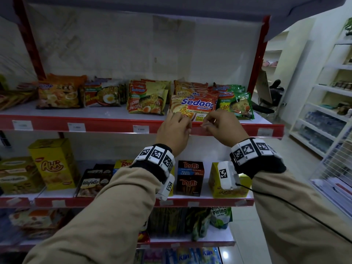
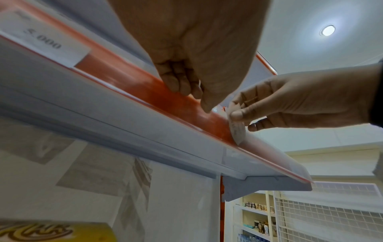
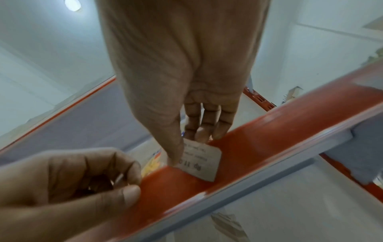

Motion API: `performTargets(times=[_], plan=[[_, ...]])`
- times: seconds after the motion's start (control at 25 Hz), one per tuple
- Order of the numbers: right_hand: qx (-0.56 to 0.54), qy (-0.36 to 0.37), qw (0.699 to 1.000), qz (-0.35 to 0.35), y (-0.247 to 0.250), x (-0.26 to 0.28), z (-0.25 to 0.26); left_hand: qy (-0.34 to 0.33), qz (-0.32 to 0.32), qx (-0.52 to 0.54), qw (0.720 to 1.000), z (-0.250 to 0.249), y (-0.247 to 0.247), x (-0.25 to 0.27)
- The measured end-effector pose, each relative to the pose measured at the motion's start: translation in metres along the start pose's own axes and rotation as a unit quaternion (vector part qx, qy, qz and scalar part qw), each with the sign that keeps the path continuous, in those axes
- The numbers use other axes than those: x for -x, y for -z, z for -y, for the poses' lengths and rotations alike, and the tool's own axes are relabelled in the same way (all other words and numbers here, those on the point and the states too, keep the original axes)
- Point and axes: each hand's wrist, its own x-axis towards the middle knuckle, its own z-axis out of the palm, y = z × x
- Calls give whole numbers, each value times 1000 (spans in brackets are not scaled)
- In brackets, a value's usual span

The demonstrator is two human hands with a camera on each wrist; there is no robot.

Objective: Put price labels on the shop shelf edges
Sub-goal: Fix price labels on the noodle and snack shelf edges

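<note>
While our right hand (image 3: 178, 91) pinches a white price label (image 3: 204, 161) between thumb and fingers against the red front edge of the noodle shelf (image 1: 106, 125), toward its right end, our left hand (image 1: 174, 130) curls its fingers on that same edge just beside it, gripping nothing else we can make out.

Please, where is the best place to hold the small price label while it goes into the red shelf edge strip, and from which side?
Probably by its upper part, coming from the front and above. The price label has its lower corner at the red shelf edge strip, so only the top stays free. The right hand pinches it there, thumb in front. The left hand rests beside it at the strip.
</note>
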Motion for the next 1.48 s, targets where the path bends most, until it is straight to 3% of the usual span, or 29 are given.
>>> performTargets(times=[0.2, 0.4, 0.68, 0.92, 1.08, 1.36, 1.48], plan=[[-207, -43, 972, -106, -5, 1, 5, 9, -12, 52, 999, 4, 1, 0], [-353, -72, 927, -108, -23, 5, 16, 23, -28, 101, 994, 7, 0, -2], [-252, -26, 965, -62, -14, 1, 9, 35, -18, 107, 993, 13, -2, -6], [-259, -24, 965, -45, -15, -1, 10, 41, -29, 127, 991, 15, 0, -8], [-201, -3, 979, -27, -15, -1, 10, 34, -31, 129, 991, 16, 1, -7], [-117, 14, 993, -34, -2, -5, 6, 42, -11, 129, 991, 16, 5, -6], [-86, 7, 993, -78, 0, -7, 3, 35, -2, 119, 992, 15, 9, -5]])
